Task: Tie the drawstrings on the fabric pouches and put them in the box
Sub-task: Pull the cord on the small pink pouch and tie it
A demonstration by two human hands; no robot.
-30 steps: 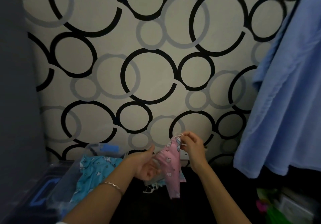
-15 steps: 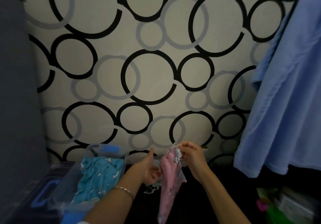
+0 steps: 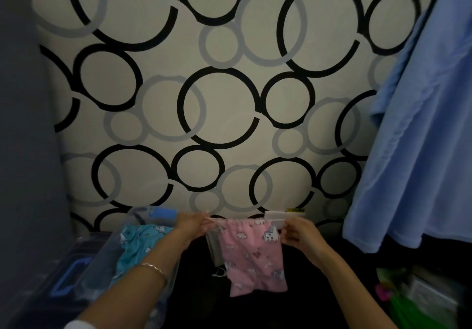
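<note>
A pink printed fabric pouch (image 3: 251, 254) hangs in front of me above a dark surface, its top edge stretched flat. My left hand (image 3: 194, 225) pinches the drawstring at the pouch's top left. At the top right corner my right hand (image 3: 297, 231) pinches the other end. Behind the pink pouch a pale pouch or bag (image 3: 214, 245) shows at its left, with loose white string ends below. To the left stands a clear plastic box (image 3: 104, 252) holding a teal printed pouch (image 3: 139, 242).
The box's dark lid with a blue handle (image 3: 67, 276) lies at the far left. A blue cloth (image 3: 419, 129) hangs at the right. Green and pink items (image 3: 406, 300) sit at the lower right. A patterned wall rises right behind the work area.
The pouch was bunched and hanging from my right hand. My left hand has moved up and left and taken the string, and both hands have pulled apart, spreading the pouch's top wide.
</note>
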